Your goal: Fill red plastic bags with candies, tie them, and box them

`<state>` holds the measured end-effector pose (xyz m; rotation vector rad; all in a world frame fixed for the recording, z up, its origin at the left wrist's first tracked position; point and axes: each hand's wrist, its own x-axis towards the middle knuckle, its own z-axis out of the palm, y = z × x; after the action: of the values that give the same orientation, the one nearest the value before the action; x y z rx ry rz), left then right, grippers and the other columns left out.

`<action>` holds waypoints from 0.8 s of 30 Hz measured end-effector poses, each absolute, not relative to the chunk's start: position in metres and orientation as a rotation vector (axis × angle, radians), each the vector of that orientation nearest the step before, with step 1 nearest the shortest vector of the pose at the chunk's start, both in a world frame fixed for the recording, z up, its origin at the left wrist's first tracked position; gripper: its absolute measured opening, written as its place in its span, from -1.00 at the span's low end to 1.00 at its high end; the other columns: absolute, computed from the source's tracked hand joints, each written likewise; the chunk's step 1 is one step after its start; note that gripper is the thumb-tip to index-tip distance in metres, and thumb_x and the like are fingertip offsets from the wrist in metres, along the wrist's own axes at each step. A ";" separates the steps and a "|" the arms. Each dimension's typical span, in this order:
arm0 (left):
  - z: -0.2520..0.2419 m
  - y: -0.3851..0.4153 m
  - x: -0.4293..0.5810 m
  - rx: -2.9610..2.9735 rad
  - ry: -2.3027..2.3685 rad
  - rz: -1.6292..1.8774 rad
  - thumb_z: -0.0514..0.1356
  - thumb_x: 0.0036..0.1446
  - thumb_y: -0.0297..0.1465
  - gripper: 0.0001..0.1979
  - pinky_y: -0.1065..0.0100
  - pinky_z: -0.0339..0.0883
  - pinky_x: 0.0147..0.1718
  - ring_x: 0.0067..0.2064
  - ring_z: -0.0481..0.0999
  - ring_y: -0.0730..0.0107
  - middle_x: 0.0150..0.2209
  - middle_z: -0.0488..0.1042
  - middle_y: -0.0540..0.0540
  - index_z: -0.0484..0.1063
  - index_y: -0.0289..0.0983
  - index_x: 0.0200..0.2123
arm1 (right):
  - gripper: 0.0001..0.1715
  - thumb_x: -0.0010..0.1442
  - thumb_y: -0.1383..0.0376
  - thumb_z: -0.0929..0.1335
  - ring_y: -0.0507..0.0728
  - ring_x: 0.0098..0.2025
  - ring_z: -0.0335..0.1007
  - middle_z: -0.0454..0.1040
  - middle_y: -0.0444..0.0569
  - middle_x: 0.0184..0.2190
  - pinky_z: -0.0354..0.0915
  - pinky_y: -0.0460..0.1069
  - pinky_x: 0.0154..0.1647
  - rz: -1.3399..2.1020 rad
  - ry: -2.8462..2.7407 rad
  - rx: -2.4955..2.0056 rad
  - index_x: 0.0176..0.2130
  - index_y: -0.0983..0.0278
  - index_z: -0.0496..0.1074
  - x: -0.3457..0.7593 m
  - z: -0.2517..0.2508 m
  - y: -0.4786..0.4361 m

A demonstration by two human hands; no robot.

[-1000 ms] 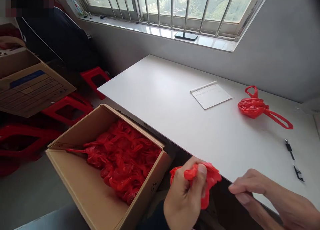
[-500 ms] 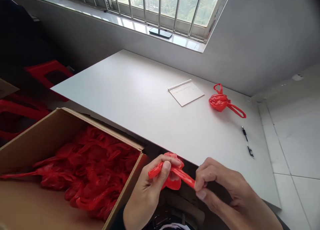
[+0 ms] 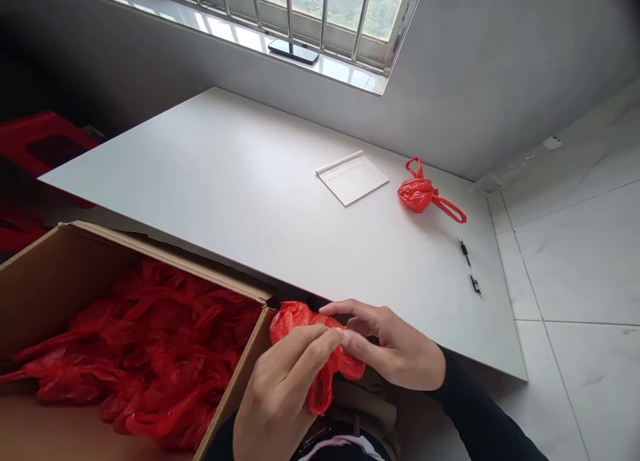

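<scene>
Between my hands, close in front of my body, is a crumpled red plastic bag (image 3: 293, 317). My left hand (image 3: 280, 384) is closed on it, thumb and forefinger pinched together. From the right, my right hand (image 3: 393, 347) grips the same bag, its fingertips meeting the left thumb; what exactly they pinch is partly hidden. One handle loop of the bag hangs below the hands. To the left stands an open cardboard box (image 3: 240, 374) with a heap of red plastic bags (image 3: 165, 341) in it.
On the white table (image 3: 240, 181) lie a notepad (image 3: 353, 177), a knotted red bag (image 3: 417, 194) and a black pen (image 3: 470, 266). A phone (image 3: 293, 51) rests on the windowsill. Red stools (image 3: 45, 141) stand at the far left.
My right hand has moved in to meet the left, where it earlier pulled a strip of the bag out to the right. The bag now bunches between both hands. The view has shifted right.
</scene>
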<state>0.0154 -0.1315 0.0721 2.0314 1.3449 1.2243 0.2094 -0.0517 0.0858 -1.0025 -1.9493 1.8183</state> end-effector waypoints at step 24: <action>0.098 -0.065 0.005 2.286 1.455 1.409 0.30 0.14 -0.61 -0.81 0.33 0.30 -0.25 -0.22 0.40 0.38 -0.25 0.39 -0.07 0.38 -0.25 -0.38 | -0.89 0.40 0.39 0.27 0.10 -0.18 0.39 0.39 -0.10 -0.25 0.32 0.02 -0.18 0.468 -1.741 -1.108 -0.13 0.16 0.31 0.249 0.100 -0.028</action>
<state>0.0049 -0.0653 0.0981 2.2861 1.4551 1.4094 0.2492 -0.0277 0.1000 -1.1076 -1.7413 0.4681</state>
